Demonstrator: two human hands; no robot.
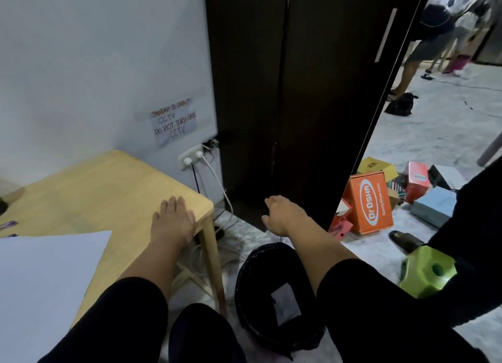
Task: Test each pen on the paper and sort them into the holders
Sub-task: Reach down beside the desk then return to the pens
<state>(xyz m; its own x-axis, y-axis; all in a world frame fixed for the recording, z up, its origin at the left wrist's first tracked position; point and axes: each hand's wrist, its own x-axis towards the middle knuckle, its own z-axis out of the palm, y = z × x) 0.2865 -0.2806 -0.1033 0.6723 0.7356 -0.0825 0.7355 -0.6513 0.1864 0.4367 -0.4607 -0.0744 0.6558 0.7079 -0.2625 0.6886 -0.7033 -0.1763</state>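
Left hand (173,218) lay flat and empty on the tabletop (108,183) right corner, right hand (277,213) open, empty, off the edge over the bin (271,294); pens (8,224) and paper (49,275) sat at far left edge, holders unseen, so sorting likely stalls

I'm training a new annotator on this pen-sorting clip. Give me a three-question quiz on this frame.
1. True or false: the left hand lies flat on the table.
2. What is under the right hand? A) the paper B) the floor beside the bin C) the orange box
3. Fill in: the pens lie at the frame's ____ edge.

Key: 1 true; 2 B; 3 left.
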